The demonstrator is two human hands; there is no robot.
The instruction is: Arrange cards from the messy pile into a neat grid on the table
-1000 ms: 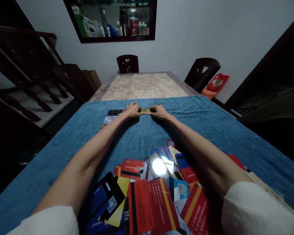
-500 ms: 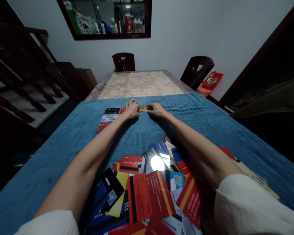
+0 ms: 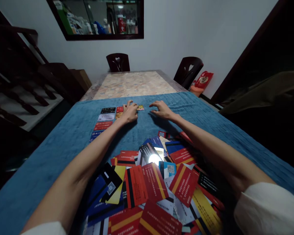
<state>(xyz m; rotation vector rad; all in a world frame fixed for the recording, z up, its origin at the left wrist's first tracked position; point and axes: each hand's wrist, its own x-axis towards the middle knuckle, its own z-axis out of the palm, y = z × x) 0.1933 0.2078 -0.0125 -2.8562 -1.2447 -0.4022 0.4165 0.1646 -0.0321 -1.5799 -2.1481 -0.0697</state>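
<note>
A small yellow card (image 3: 140, 107) lies on the blue cloth (image 3: 147, 127), partly hidden by my left hand (image 3: 130, 113). The fingers of that hand are spread and rest at the card's left side. My right hand (image 3: 162, 110) hovers to the right of the card, apart from it, thumb and fingers parted with nothing between them. Left of my left hand, cards are laid out: a black card (image 3: 108, 110), a white card (image 3: 106, 117), a red card (image 3: 103, 125), a blue card (image 3: 96, 133), a second red card (image 3: 119, 109) and an orange card (image 3: 118, 115) partly covered.
A loose heap of overlapping cards, with a dark red card (image 3: 155, 182) and a black card with a code (image 3: 109, 181), spreads in front of me between my forearms. Bright glare falls on it. Beyond the cloth is the patterned tabletop (image 3: 137, 83), with chairs (image 3: 118, 62) around.
My right hand has let go of the yellow card and drawn away to the right. My left hand stays beside the card. The view has shifted slightly to the right.
</note>
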